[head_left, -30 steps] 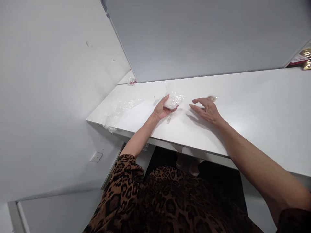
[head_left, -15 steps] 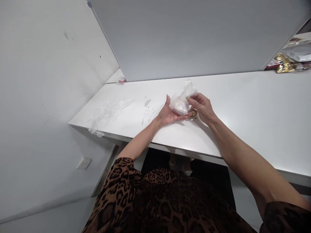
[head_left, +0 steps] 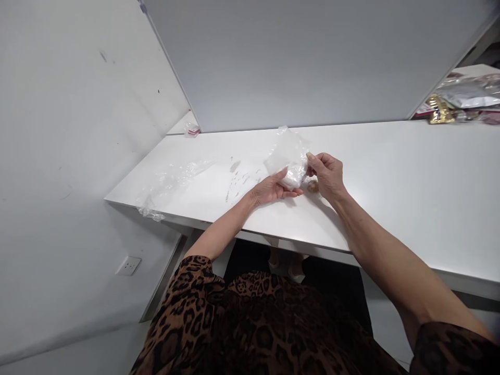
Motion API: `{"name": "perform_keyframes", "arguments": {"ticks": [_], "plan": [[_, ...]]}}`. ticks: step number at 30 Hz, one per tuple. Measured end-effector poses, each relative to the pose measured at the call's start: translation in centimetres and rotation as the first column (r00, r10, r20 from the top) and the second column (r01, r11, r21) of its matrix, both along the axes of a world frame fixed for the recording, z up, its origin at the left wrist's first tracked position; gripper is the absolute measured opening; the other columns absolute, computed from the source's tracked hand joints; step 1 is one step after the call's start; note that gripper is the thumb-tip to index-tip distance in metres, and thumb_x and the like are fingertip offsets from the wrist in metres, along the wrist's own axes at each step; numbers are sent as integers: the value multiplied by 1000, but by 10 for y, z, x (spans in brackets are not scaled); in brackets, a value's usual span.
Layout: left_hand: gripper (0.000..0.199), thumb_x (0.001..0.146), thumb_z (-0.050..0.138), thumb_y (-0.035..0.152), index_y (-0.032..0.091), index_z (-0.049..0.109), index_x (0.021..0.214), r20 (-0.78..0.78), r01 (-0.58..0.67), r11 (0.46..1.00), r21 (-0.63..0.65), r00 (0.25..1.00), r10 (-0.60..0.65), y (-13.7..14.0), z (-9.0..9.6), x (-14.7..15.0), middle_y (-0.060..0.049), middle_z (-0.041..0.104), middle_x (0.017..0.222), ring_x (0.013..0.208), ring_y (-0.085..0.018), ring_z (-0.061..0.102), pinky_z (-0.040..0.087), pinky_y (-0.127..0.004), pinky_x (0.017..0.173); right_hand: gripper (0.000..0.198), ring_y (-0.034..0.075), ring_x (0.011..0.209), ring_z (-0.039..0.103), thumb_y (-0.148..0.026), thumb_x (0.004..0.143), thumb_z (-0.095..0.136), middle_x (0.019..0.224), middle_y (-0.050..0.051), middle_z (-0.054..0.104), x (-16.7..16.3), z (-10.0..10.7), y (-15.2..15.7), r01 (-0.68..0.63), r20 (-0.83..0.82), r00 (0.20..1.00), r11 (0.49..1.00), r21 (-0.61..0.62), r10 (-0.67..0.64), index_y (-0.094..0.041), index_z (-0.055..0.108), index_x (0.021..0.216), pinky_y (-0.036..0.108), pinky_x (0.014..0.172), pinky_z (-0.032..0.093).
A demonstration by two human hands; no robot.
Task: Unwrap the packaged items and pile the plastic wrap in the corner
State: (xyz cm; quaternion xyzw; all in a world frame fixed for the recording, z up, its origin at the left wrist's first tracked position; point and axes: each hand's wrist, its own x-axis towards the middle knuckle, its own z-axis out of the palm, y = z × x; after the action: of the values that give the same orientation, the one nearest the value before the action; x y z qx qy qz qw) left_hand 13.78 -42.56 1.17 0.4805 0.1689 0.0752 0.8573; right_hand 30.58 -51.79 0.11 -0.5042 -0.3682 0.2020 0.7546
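My left grip [head_left: 271, 188] is closed on a crinkled clear plastic bag [head_left: 286, 156], thumb laid over its lower part and fingers beneath. My right grip [head_left: 327, 174] pinches the right edge of the same bag between thumb and fingertips, so the bag sits between my two grips, its loose top spreading out beyond them over the white tabletop [head_left: 406, 182]. Whitish contents show through the film; I cannot tell what they are. Just below my right grip's fingertips is a small brownish item [head_left: 313, 186], too blurred to name; whether it touches my fingers I cannot tell. To the left of my left grip lie grey smudges [head_left: 236, 179], and further left a sheet of clear film [head_left: 167, 182] droops over the near edge. Well beyond my right grip, to the far right, sits a gold packet [head_left: 440, 110] beside a silvery one [head_left: 471, 95].
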Motion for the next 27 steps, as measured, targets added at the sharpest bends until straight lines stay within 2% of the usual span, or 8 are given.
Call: {"name": "perform_keyframes", "arguments": {"ticks": [3,6,8,12,17,19,22,27], "plan": [[77,106,45,64,5,50,155,46,-85,993,-81,995,89,2,4,3,-22,79,111,79,-19,79,66,-31,79,51,10,66,57,-67,74,85,80,1,68,2,-1,-2,16,-49,999,1000,-11,-17,-21,63,75,22,57,47],[83,105,36,71,5,51,153,92,-90,989,-118,991,101,6,6,2,-21,80,108,69,-17,77,63,-25,64,45,12,83,63,-59,70,87,101,1,71,4,-1,-1,11,-89,996,998,-66,-17,-24,68,92,20,62,51],[84,104,32,74,7,55,148,73,-137,984,-116,987,146,9,4,3,-17,80,94,57,-15,72,57,-23,53,50,13,80,63,-60,69,88,98,1,69,3,0,1,-127,-135,985,985,-121,110,-24,69,97,21,60,52],[76,105,32,72,10,66,132,-3,-294,952,-82,956,295,13,3,8,-6,73,69,39,-12,58,44,-21,38,58,11,63,57,-65,66,91,78,-1,63,-8,5,7,-419,-269,887,899,-127,375,-20,68,95,21,49,48],[59,102,53,67,12,71,110,-27,-479,870,-114,877,480,10,19,7,0,68,60,35,-8,51,32,-20,32,64,9,65,59,-53,53,101,83,-2,66,-24,20,14,-458,-382,836,885,-88,395,-20,65,95,19,50,49],[53,100,58,64,12,70,103,-32,-558,821,-124,829,558,13,25,4,1,68,60,35,-7,50,30,-19,31,66,11,70,62,-43,52,102,88,-1,68,-26,27,17,-499,-373,814,865,-58,445,-21,68,104,20,53,50],[53,101,58,64,13,68,96,-33,-602,793,-98,798,602,18,28,1,2,64,56,33,-6,47,29,-19,30,67,11,72,61,-36,55,102,89,-2,68,-24,33,22,-569,-345,781,821,-47,521,-22,67,110,21,57,52],[52,95,66,66,14,66,93,-65,-664,748,-17,747,662,20,25,-1,3,63,56,35,-7,49,35,-18,33,72,11,75,62,-25,52,101,91,-4,68,-23,23,23,-619,-385,734,784,-41,559,-24,63,113,21,59,51]]}}
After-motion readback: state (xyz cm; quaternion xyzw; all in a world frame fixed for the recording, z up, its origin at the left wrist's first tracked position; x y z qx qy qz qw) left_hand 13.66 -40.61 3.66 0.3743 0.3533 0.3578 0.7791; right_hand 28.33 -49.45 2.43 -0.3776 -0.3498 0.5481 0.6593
